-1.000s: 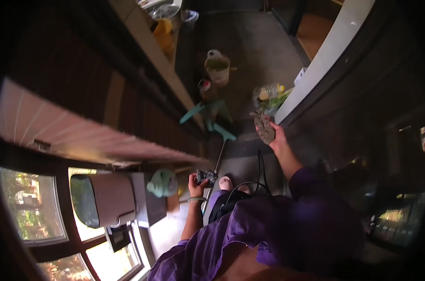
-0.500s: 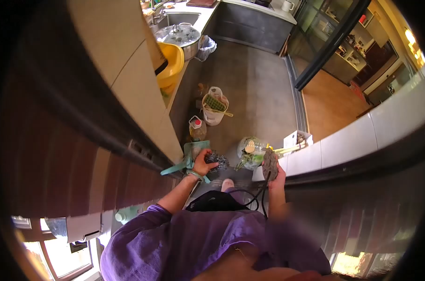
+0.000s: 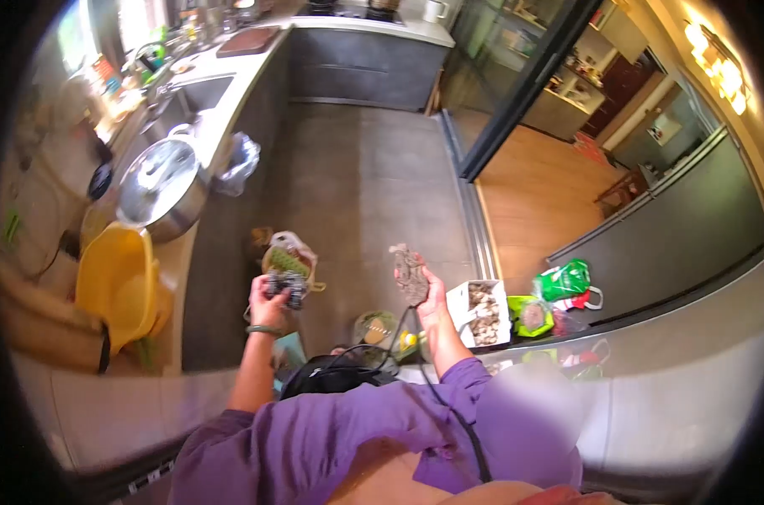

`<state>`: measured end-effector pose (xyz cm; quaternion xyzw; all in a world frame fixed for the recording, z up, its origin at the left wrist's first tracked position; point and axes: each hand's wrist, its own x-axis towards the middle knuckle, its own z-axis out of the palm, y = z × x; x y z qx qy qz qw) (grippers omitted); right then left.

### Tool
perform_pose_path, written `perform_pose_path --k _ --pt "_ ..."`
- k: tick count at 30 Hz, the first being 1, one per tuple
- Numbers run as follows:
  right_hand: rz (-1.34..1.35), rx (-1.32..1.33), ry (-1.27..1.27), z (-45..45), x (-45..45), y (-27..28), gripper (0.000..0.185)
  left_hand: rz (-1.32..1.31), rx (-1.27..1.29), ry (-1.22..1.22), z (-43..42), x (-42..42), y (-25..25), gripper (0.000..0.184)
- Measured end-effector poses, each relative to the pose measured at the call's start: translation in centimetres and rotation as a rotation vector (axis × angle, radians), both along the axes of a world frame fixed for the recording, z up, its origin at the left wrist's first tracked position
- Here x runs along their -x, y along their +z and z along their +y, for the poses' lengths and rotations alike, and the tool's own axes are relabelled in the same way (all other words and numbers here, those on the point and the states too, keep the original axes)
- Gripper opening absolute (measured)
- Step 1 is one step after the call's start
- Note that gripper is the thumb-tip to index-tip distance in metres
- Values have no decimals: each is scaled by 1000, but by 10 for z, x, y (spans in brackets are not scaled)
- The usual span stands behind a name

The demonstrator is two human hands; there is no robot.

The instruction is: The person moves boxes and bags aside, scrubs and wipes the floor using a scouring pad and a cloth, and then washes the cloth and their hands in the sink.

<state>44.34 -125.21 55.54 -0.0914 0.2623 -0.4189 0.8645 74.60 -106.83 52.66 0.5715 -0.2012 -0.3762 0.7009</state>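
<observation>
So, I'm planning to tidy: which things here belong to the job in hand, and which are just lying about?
Job in hand, apparently:
dark shiny bundle in the left grip
grey bundle in the right grip

Probably just lying about:
yellow basin
lidded pot
white box
green packet

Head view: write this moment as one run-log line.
left hand: holds dark bundle; right hand: holds grey bundle; lidded pot: beside sink

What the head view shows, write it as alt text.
A person's left hand holds what looks like a wire scourer, the right hand a grey rag, above a kitchen floor. A glass-lidded steel pot and a yellow basin are at left, a white box at right.
</observation>
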Motion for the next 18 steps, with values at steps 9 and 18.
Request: perform_pose_path --k 9,18 --pt "187 -11 -123 -116 78 9 44 34 115 183 -128 -120 51 36" --pt "325 40 -185 -399 43 -21 41 56 23 394 -386 -223 38 39"
